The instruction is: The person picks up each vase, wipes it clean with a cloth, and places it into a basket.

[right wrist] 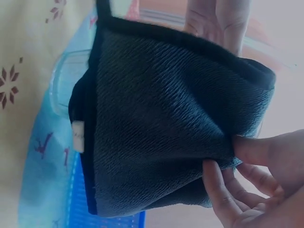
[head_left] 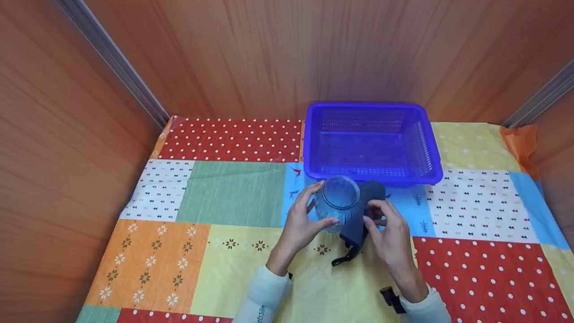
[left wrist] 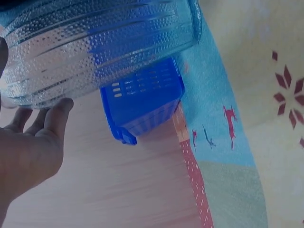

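Observation:
In the head view a ribbed clear glass jar [head_left: 339,197] stands upright, its round mouth facing up. My left hand [head_left: 301,220] grips it from the left, thumb across the front and fingers round the far side. My right hand [head_left: 389,233] pinches a dark grey cloth [head_left: 364,208] with black edging and a hanging loop, against the jar's right side. The right wrist view shows the cloth [right wrist: 156,118] spread large, a small white label on its edge, hiding most of the jar. Textured glass of the jar [left wrist: 104,52] fills the top of the left wrist view.
A blue-purple plastic basket [head_left: 372,175] with slotted walls stands just beyond the jar, against the wooden back wall [head_left: 251,58]. A patchwork-print tablecloth [head_left: 233,193] covers the table. Wooden panels also close in the left and right sides.

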The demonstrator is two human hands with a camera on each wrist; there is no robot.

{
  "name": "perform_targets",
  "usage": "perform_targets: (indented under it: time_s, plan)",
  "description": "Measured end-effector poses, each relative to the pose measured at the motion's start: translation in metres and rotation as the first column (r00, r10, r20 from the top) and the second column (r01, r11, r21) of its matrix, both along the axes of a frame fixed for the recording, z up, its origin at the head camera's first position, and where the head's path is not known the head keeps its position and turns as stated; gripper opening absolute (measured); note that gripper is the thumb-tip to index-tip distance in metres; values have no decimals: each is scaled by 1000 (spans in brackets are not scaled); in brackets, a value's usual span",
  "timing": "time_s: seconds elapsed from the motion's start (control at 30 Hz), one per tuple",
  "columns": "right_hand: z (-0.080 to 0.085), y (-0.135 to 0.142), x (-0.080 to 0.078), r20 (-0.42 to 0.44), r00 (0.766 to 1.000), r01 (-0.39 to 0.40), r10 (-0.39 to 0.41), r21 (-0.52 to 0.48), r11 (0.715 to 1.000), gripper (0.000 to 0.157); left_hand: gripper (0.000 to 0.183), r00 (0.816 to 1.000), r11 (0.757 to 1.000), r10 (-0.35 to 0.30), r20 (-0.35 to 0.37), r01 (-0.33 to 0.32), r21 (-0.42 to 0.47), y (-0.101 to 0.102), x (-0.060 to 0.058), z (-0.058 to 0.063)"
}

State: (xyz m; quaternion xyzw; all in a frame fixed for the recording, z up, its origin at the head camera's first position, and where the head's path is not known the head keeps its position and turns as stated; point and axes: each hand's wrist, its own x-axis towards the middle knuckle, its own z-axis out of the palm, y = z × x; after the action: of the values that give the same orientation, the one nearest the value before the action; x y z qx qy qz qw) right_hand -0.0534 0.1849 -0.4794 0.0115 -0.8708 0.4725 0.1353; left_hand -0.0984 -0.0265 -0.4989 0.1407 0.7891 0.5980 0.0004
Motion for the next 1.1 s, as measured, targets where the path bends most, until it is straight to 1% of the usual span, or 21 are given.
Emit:
perform_targets:
  time_s: [0.07, 0.17, 0.3, 0.37, 0.4, 0.47, 0.57, 0.6, 0.67, 0.7, 0.77, 0.83, 0.93, 1.0, 1.1]
  plan:
    - [-1, 1, 0, -5, 1000, 1, -1, -5, 1000, 29, 85, 999, 999, 38, -13, -38, -7, 3, 3, -1]
    - [-1, 0, 1, -17, 1000, 1, -1, -9, 1000, 28, 85, 994, 995, 97, -52, -99, -30, 9, 7, -3]
    - [-1, -2, 3, -42, 999, 3, -3, -5, 1000, 27, 83, 977, 980, 181, -110, -188, -60, 16, 12, -4]
    - [-1, -4, 4, -48, 999, 4, -4, -7, 1000, 27, 83, 969, 973, 206, -136, -218, -80, 18, 13, -4]
    - [-1, -4, 4, -50, 999, 6, -6, -8, 1000, 27, 83, 969, 972, 202, -142, -216, -88, 17, 13, -4]
    - [-2, -4, 3, -60, 998, 9, -9, -12, 1000, 27, 81, 979, 980, 164, -124, -176, -88, 13, 11, -4]
    - [-3, -4, 3, -73, 997, 11, -12, -14, 1000, 27, 73, 998, 998, 46, -53, -48, -39, 1, 5, -3]
    - [-4, -4, 3, -79, 997, 13, -14, -12, 1000, 27, 70, 1000, 1000, 5, -27, -5, -13, -3, 3, -3]
    - [-5, -4, 2, -88, 996, 15, -16, -14, 1000, 27, 66, 998, 998, -57, 7, 56, 31, -9, 0, -4]
    - [-5, -4, 2, -88, 996, 12, -14, -20, 1000, 28, 65, 997, 996, -74, 11, 73, 41, -10, -1, -3]
    - [-5, -3, 1, -92, 996, 5, -8, -36, 999, 28, 66, 997, 996, -79, 8, 79, 46, -10, -1, -4]
    - [-6, -3, 0, -97, 995, -3, -2, -54, 999, 28, 68, 998, 997, -57, -8, 57, 43, -8, 0, -4]
    - [-5, -3, -1, -99, 995, -10, 3, -70, 998, 28, 69, 999, 1000, 14, -42, -13, 16, -2, 5, -4]
    - [-3, -4, 0, -91, 996, -9, 2, -79, 997, 28, 69, 995, 998, 67, -68, -67, -10, 3, 9, -4]
    - [1, -5, 1, -78, 997, -12, 6, -83, 996, 28, 69, 984, 988, 142, -105, -148, -51, 10, 14, -4]
